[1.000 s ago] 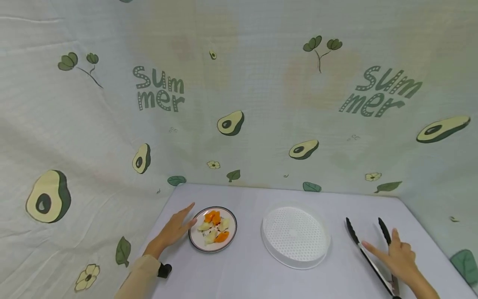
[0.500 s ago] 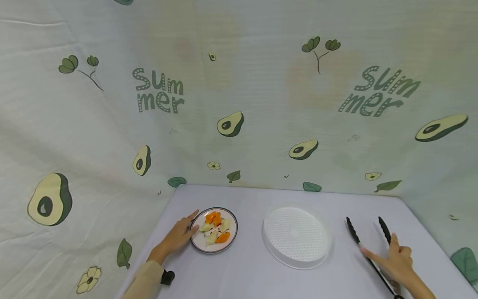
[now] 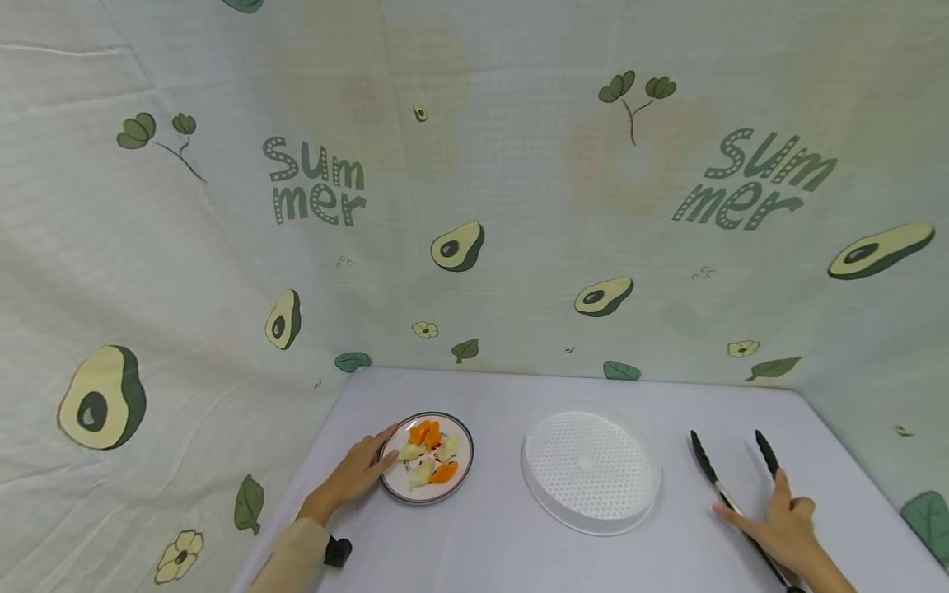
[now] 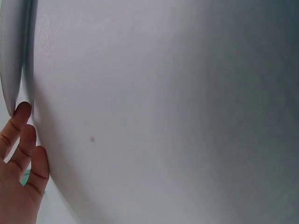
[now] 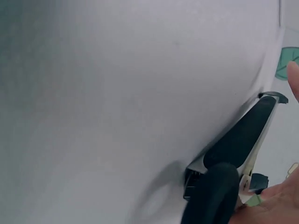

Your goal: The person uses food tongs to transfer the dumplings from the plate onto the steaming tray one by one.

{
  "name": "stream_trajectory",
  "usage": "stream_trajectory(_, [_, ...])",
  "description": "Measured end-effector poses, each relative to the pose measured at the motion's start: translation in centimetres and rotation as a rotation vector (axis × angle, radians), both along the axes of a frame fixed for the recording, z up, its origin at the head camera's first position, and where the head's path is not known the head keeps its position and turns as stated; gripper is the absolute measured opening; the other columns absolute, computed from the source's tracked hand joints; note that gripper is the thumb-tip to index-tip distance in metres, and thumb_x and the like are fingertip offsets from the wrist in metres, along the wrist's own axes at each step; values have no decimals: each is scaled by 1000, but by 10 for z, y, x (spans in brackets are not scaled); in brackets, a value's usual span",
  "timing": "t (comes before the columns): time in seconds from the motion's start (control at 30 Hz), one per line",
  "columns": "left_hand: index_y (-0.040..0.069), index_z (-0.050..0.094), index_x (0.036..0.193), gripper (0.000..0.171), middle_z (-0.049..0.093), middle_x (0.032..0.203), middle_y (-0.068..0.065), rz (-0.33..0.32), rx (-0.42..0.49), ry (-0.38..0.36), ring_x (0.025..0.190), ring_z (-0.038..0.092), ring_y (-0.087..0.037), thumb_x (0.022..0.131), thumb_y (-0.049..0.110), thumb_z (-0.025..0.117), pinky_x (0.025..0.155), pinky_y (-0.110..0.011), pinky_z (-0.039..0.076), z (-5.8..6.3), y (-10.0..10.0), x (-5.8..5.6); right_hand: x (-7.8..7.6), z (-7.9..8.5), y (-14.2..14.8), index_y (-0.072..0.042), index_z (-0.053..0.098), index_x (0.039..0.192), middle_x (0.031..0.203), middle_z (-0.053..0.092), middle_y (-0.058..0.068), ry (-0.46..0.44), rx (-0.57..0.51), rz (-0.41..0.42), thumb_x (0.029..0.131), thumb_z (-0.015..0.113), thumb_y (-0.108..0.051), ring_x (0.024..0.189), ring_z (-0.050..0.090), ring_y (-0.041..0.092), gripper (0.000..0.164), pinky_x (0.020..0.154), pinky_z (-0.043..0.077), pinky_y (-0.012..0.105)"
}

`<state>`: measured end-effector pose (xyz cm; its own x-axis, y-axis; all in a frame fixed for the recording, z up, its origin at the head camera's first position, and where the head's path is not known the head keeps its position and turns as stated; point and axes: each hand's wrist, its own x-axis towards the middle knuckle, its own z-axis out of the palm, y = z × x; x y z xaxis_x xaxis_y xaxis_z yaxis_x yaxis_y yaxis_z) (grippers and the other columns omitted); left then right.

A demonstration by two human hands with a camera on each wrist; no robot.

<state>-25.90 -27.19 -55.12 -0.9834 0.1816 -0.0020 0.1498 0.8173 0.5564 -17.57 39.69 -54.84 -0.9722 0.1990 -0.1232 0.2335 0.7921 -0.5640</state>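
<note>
On the left of the table, in the head view, a white plate [image 3: 463, 479] with a dark rim bears orange pieces [image 3: 444, 472] and pale yellow-green pieces [image 3: 422, 473]. My left hand [image 3: 353, 473] holds the plate's left edge, thumb over the rim and fingers against the outside. In the left wrist view, fingertips [image 4: 24, 109] meet the plate's rim [image 4: 13, 56]. Spread-armed metal tongs [image 3: 704, 461] with black tips lie at the right. My right hand [image 3: 786, 527] reaches around both tong arms, thumb on the left arm's outer side. The right wrist view shows their black handle [image 5: 243, 135] beside the palm.
A round white tray [image 3: 591, 515] with a perforated-looking surface stands between the plate and the tongs. Behind the white table [image 3: 497, 535] hangs a cloth [image 3: 519, 189] printed with avocados. It also covers the left side.
My left hand has moved right and slightly down onto the plate's rim. My right hand has lowered and moved a little left, closing around the tongs.
</note>
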Motion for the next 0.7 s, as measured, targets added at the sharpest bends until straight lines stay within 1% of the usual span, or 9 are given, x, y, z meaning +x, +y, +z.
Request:
stream_trajectory(0.07, [16,37,155,60,54,103,-4,-7,2,-5,93,45,-22,103,39,54,86,-50,42,-2,-2,0,0,0,1,20,-27,138,115,9,58,-26,-8,1,82,74,-56,103,26,59,139,84,40,66])
stream_trajectory(0.13, [15,38,155,57,56,109,-7,-18,12,-5,96,46,-23,103,33,54,91,-53,41,-2,-3,-1,1,0,2,18,-31,137,115,8,59,-66,-16,9,84,71,-59,99,32,61,138,82,42,66])
stream_trajectory(0.2, [13,38,154,54,57,115,-10,-32,21,-1,99,47,-25,104,25,54,93,-55,40,-2,-4,-2,1,1,3,17,-33,136,116,8,61,-93,-10,17,86,68,-61,97,38,65,137,81,43,67])
stream_trajectory(0.27, [11,39,154,53,57,118,-12,-45,25,0,99,47,-26,104,20,54,93,-56,40,-1,-4,-2,1,1,5,16,-34,136,117,7,63,-102,4,30,87,65,-62,99,39,69,135,82,43,69])
stream_trajectory(0.3, [11,39,154,53,57,119,-13,-49,23,-5,99,47,-27,103,18,54,93,-55,40,-1,-4,-3,1,0,6,17,-33,136,118,8,63,-96,14,38,88,64,-62,100,39,70,134,82,42,70])
stream_trajectory(0.37, [11,38,154,53,57,120,-14,-52,25,-10,100,47,-27,103,17,54,93,-55,40,0,-4,-4,0,-1,8,20,-31,136,121,8,64,-65,37,57,90,63,-59,107,31,74,131,86,39,73])
stream_trajectory(0.43, [11,38,154,53,57,122,-15,-48,22,-19,101,47,-28,103,17,54,94,-56,40,1,-5,-4,0,-2,9,23,-26,136,125,8,64,-18,62,79,91,64,-56,110,26,75,128,89,35,74])
stream_trajectory(0.53, [10,38,154,53,56,127,-18,-44,31,-29,104,48,-30,104,18,54,97,-58,39,1,-5,-4,-1,-4,10,25,-23,136,127,9,65,35,78,99,91,66,-53,109,24,76,127,90,33,76])
stream_trajectory(0.7, [9,38,154,52,53,136,-23,-52,39,-38,110,48,-34,104,19,52,99,-61,36,0,-6,-3,0,-5,11,25,-25,135,126,10,66,38,83,109,87,72,-50,108,25,77,132,89,33,76])
